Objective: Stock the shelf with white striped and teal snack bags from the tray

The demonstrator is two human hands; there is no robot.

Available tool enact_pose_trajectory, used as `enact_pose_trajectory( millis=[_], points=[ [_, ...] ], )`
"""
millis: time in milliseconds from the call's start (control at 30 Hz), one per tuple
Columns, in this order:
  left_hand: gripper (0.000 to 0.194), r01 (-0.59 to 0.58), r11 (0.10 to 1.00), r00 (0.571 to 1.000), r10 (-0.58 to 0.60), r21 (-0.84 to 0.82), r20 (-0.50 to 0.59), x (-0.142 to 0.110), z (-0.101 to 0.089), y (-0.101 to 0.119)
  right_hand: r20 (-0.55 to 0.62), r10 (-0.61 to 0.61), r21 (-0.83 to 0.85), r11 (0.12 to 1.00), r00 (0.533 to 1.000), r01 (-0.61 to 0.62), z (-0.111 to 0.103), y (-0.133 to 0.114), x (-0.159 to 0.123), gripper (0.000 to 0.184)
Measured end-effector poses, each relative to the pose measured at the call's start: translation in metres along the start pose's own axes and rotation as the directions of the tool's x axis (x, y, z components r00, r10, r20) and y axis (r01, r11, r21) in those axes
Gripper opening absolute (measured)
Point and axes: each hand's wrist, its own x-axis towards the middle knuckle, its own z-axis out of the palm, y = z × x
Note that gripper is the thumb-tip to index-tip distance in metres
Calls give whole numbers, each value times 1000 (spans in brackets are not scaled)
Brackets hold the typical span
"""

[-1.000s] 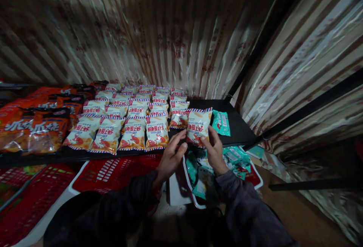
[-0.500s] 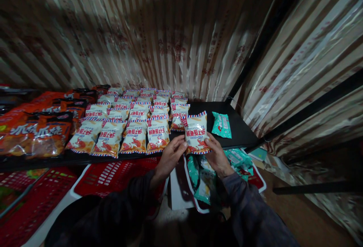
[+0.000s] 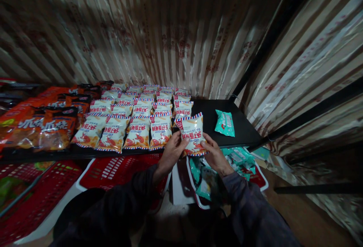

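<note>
Head view shows both hands gripping one white shrimp-snack packet at the front edge of the black shelf: the left hand pinches its lower left side, the right hand its lower right. Rows of matching packets fill the shelf beside it. A teal packet lies apart toward the right edge. Red baskets sit below.

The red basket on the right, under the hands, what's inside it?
The red basket holds teal snack packets, a loose pile. The right hand and sleeve cover its middle, so how many packets it holds, and what lies beneath them, cannot be seen.
</note>
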Motion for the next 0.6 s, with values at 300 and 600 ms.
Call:
enact_pose_trajectory(
  millis=[300, 600],
  points=[
    [61, 48, 998, 999, -48, 33, -12, -2, -2, -7, 56, -14, -35, 999, 998, 16, -12, -1, 8, 59],
    [65, 85, 991, 996, -89, 99, 30, -3, -1, -19, -167, -30, 27, 999, 986, 35, -17, -2, 23, 40]
  ],
)
